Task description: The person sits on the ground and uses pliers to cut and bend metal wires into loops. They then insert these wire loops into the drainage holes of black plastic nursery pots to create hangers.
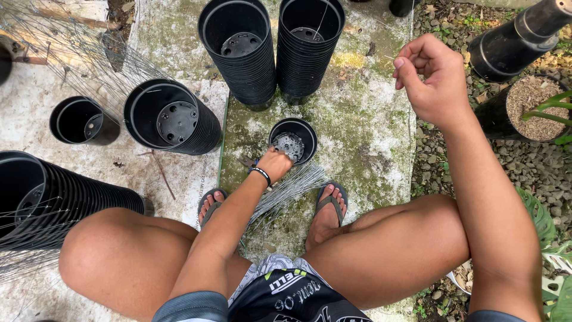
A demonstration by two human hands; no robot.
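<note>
Left hand, centre frame, fingers curled at the rim of a small black round plastic pot on the mossy concrete slab; grip hidden by knuckles, can't tell if it's clamped. Bundle of thin grey wires lies under that wrist, ends hard to trace. Right hand, upper right, fingers pinched together; what it pinches is too thin to see. Stacked black pots at top, cut off.
</note>
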